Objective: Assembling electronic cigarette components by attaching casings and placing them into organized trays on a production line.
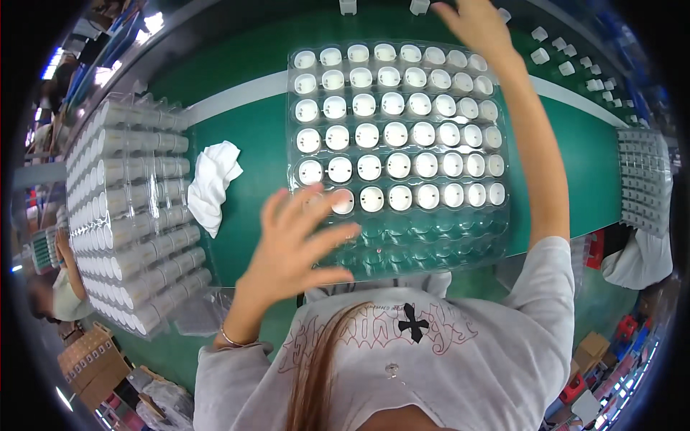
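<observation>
A clear plastic tray (377, 248) lies before me. Its upper rows hold many round white cup-shaped parts (395, 134), with small dark slots inside, while the rows nearest me hold no parts. My left hand (298, 241) is over the tray's near left corner, fingers spread, with nothing seen in it. At the far edge, my right hand (480, 29) reaches past the tray's far right corner. Its thumb sticks out to the left, near a small white block-like part (420, 6); its other fingertips are cut off by the picture's upper edge.
Stacked clear trays (151, 187) full of white cylindrical parts stand at left, beside a crumpled white cloth (214, 187). Several small white blocks (566, 68) are scattered at far right. More stacked trays (643, 176) stand at the right edge. Another person's arm (72, 269) shows far left.
</observation>
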A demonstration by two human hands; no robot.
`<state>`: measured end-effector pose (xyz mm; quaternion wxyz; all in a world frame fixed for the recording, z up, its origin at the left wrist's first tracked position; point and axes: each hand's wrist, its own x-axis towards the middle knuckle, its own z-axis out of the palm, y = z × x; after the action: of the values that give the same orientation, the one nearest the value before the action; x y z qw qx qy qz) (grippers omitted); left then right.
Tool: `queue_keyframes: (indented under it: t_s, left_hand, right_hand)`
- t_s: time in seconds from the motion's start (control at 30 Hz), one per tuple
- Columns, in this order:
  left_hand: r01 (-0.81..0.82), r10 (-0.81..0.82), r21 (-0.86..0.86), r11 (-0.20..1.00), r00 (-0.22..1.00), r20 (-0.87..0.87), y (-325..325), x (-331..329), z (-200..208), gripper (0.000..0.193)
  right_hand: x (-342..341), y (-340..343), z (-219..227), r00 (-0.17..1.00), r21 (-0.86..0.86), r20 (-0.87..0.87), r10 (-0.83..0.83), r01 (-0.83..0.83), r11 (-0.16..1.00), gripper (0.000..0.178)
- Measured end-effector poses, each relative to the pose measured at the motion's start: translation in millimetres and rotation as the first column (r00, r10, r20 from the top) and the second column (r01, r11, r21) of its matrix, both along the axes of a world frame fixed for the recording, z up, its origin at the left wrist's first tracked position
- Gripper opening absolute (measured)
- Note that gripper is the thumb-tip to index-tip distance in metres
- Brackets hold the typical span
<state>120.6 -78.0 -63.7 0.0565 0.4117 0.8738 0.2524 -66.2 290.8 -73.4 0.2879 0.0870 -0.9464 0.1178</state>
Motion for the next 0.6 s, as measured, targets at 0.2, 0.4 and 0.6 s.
queue_keyframes:
  t_s: [0.2,0.4,0.6]
  left_hand:
    - [0.216,-0.218,-0.070,0.974,0.976,-0.015,24,15,-20,0.072]
    - [0.165,-0.166,-0.022,0.986,0.985,-0.049,38,9,-24,0.069]
    - [0.134,-0.133,0.015,0.991,0.988,-0.082,62,-13,-28,0.069]
  right_hand:
    - [-76,111,-62,0.967,-0.065,0.239,-0.089,0.108,0.992,0.049]
    - [-71,27,-27,0.872,-0.170,0.424,0.247,-0.191,0.967,0.052]
    - [-61,-13,-8,0.888,-0.586,0.236,0.394,-0.194,0.787,0.035]
